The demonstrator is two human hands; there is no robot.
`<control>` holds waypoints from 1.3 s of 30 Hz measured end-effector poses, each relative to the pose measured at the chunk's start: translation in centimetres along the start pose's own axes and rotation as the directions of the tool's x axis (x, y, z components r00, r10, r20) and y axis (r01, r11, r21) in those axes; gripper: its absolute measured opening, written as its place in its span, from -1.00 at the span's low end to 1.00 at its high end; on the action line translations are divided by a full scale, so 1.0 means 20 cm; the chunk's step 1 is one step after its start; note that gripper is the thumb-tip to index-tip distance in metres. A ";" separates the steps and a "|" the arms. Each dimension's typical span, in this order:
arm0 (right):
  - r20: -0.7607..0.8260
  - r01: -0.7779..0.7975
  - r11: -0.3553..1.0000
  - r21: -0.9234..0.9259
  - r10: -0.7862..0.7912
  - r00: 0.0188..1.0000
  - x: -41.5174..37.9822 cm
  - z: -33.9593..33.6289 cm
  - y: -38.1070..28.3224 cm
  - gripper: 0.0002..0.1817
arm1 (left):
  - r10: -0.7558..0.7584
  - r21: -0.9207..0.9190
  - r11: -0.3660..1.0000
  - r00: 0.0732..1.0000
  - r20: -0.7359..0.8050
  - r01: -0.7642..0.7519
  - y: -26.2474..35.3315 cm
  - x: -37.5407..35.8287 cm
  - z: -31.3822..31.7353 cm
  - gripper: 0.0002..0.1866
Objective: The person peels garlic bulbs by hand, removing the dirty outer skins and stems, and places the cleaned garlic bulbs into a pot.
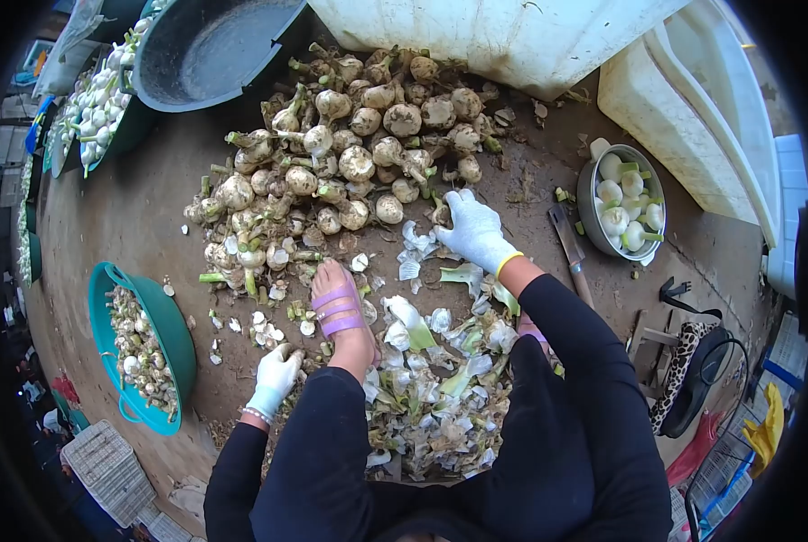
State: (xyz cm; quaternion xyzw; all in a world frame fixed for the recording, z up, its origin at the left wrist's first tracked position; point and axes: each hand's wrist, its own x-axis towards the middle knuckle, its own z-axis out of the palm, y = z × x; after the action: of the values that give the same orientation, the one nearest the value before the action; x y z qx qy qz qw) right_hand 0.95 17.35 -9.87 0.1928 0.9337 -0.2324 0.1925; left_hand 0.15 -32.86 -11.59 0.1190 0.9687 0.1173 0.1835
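One bulb (441, 215) lies by right hand (471, 231), several scraps (266, 332) by left hand (278, 370).

Brown floor (124, 212) here, dirt-smeared: big heap of bulbs (331, 163) up top, peelings (440, 397) strewn below, knife (567, 238) near pot (586, 200) on right, teal tub (176, 330) left, black basin (228, 50) upper left.

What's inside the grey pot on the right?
Grey pot: clean white bulbs, several with green stem stubs. They hide most of the bottom, so anything beneath them can't be seen.
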 end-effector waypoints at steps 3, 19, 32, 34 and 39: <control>-0.031 -0.007 0.845 0.535 0.028 0.999 -0.16 0.12 0.03 -0.37 | -0.104 -0.658 0.712 0.963 0.247 0.246 0.61 0.30 -0.20 -0.70; -0.109 0.153 0.265 0.952 -0.173 0.979 -0.45 -0.14 -0.15 -0.59 | 0.237 -0.985 0.173 0.971 0.020 -0.022 1.52 0.42 -0.08 -0.34; -0.133 0.242 0.417 0.876 -0.275 0.952 -0.47 -0.22 -0.10 -0.56 | 0.284 -0.978 0.112 0.938 0.201 0.175 1.53 0.41 -0.06 -0.30; -0.020 0.115 0.315 0.942 -0.290 0.957 -0.45 -0.20 -0.08 -0.65 | 0.278 -0.978 0.093 0.939 0.204 0.185 1.53 0.40 -0.06 -0.29; -0.052 0.103 0.272 0.957 -0.189 0.981 -0.43 -0.14 -0.09 -0.72 | 0.285 -0.946 0.324 0.950 0.125 0.027 1.54 0.38 -0.08 -0.28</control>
State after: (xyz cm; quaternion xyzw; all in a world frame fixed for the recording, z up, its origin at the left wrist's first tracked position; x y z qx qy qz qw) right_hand 6.78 14.90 -3.06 0.1744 0.6159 -0.7666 0.0507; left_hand -1.60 -1.91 -4.31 0.0836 0.6752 0.6506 0.3375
